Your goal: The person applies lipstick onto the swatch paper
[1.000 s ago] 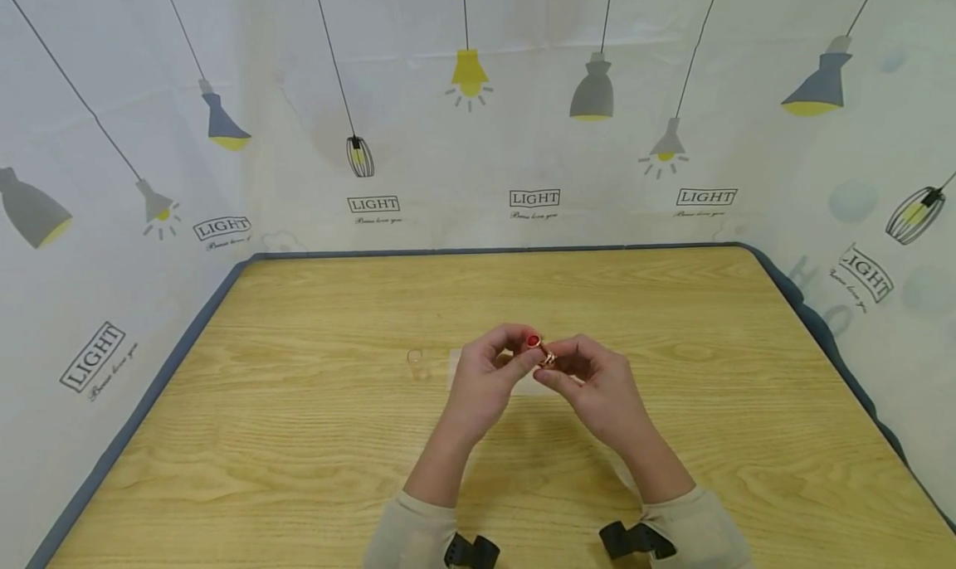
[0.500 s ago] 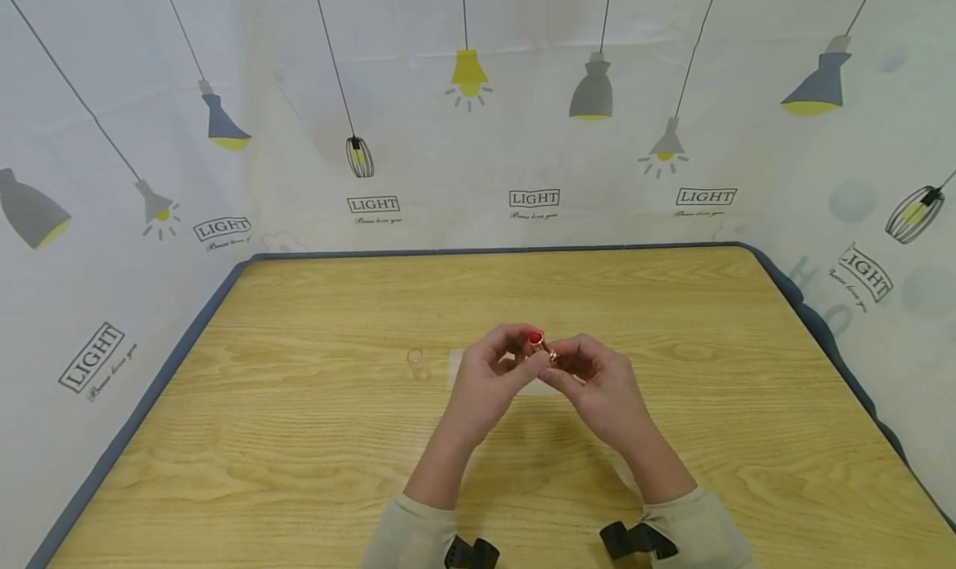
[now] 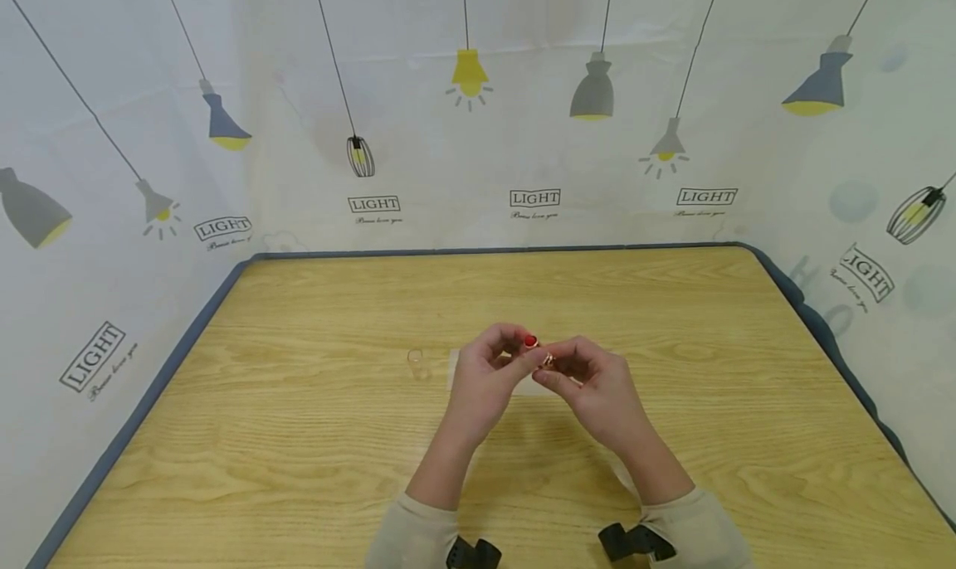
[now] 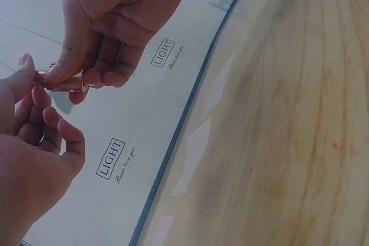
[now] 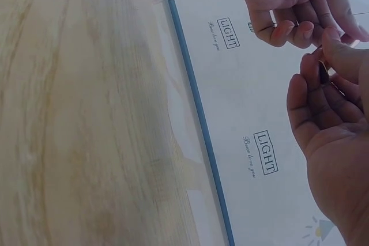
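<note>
Both hands meet above the middle of the table, close together in the head view. Between their fingertips is a small gold tube with a red tip, like a lipstick (image 3: 531, 341). My left hand (image 3: 485, 378) pinches it near the red end with thumb and fingers. My right hand (image 3: 597, 386) grips its gold lower part with thumb and forefinger. The left wrist view shows the rose-gold tube (image 4: 72, 82) partly covered by fingers. In the right wrist view fingers hide nearly all of it.
A small clear cap-like piece (image 3: 415, 360) stands on the wooden table (image 3: 299, 453) to the left of the hands. A pale flat rectangle (image 3: 532, 388) lies beneath them. A white backdrop printed with lamps (image 3: 441, 162) surrounds the table's back and sides.
The red tip tilts slightly toward me and away again, now sitting a little farther left between the fingers. Both hands shift only slightly and keep their hold.
</note>
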Motion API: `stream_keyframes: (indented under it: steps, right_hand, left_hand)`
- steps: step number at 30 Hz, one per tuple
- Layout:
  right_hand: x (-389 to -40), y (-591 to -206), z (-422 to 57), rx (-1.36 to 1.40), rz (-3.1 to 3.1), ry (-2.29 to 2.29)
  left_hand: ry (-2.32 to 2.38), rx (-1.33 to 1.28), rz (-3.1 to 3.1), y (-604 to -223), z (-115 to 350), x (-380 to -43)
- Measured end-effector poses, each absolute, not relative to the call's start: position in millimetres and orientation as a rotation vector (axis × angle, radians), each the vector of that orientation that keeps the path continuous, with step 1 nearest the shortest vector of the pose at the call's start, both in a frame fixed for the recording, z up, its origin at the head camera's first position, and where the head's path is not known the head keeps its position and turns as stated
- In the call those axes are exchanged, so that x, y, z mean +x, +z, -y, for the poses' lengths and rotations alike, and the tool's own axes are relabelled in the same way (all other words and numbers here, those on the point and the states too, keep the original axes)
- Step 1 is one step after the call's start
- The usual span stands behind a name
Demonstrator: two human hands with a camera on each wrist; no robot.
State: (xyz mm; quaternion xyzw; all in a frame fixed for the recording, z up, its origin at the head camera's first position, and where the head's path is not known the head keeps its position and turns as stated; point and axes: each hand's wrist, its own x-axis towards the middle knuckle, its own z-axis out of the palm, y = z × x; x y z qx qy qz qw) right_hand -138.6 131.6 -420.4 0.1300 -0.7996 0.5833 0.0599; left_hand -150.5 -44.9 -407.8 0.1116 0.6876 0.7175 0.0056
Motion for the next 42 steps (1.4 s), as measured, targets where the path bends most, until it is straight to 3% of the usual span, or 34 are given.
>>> stream_keyframes:
  steps: [42]
  right_hand:
    - [-137.3, -421.7, -131.2, 0.461, 2.374, 1.797]
  left_hand:
    - [2.169, 0.426, -2.228, -406.2, 45.9, -148.4]
